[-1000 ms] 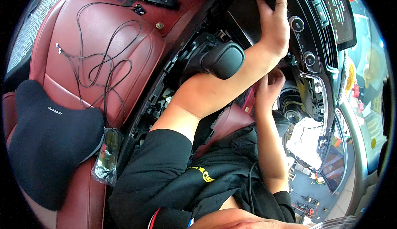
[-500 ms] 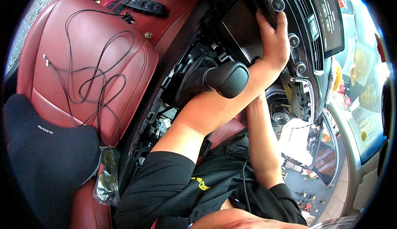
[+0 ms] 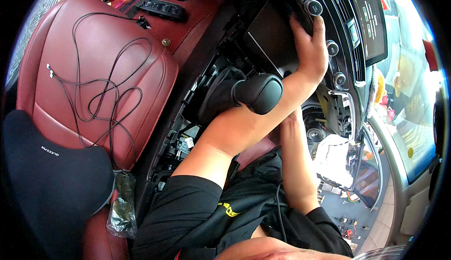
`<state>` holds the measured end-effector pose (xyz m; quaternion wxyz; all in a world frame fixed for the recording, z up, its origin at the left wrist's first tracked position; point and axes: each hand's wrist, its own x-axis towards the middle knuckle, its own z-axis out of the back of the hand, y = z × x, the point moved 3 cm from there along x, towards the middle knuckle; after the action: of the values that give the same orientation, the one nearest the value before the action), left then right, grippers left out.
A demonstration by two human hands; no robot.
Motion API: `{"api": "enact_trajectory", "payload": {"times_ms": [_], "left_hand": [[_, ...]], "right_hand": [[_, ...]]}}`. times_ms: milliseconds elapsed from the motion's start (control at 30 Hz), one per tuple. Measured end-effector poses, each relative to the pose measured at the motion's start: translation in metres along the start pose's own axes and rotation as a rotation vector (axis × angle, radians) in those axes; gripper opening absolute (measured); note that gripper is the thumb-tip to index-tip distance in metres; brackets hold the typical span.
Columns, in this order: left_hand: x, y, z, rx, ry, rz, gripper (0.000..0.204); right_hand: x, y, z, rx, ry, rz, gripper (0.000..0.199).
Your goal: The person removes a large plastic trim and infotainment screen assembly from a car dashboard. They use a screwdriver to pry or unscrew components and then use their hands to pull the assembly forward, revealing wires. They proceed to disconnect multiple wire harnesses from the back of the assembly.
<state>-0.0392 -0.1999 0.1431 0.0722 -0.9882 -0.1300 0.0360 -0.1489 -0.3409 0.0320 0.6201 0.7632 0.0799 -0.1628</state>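
My left hand point(image 3: 311, 53) reaches across to the dashboard and is closed on the edge of a black trim panel point(image 3: 324, 30) with round knobs. The thumb rests just below the top knob point(image 3: 312, 7). The other fingers go into the dark gap beside a glossy black panel point(image 3: 270, 34), and their tips are hidden. My right wrist point(image 3: 292, 118) passes behind the left forearm, which covers the right hand and whatever it touches. A black gear lever point(image 3: 265, 93) stands in front of the left forearm.
The centre console point(image 3: 181, 142) is stripped open, showing brackets and connectors. On the red seat point(image 3: 51, 39) lie a looped black cable point(image 3: 112, 86) and a dark cushion point(image 3: 51, 185). A black switch panel point(image 3: 162, 9) lies beyond it. A screen point(image 3: 371, 23) stands at the right.
The view has shifted slightly. My left hand keeps its place on the trim panel. A fingertip-like spot beyond the left forearm no longer shows clearly.
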Motion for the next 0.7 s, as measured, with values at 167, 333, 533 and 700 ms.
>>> {"api": "enact_trajectory", "payload": {"times_ms": [167, 333, 533, 700], "left_hand": [[0.008, -0.005, 0.0, 0.051, -0.078, 0.025, 0.073], [0.007, -0.006, -0.001, 0.052, -0.045, 0.005, 0.068], [0.006, 0.0, -0.006, -0.034, -0.091, 0.056, 0.067], [0.0, -0.009, -0.011, 0.021, -0.081, 0.028, 0.071]], "right_hand": [[0.005, -0.003, -0.007, -0.012, 0.054, -0.005, 0.043], [0.0, -0.004, 0.006, -0.018, 0.081, -0.002, 0.045], [-0.005, -0.001, -0.001, 0.154, -0.025, -0.067, 0.047], [-0.019, 0.017, -0.021, -0.045, -0.024, -0.047, 0.046]]}}
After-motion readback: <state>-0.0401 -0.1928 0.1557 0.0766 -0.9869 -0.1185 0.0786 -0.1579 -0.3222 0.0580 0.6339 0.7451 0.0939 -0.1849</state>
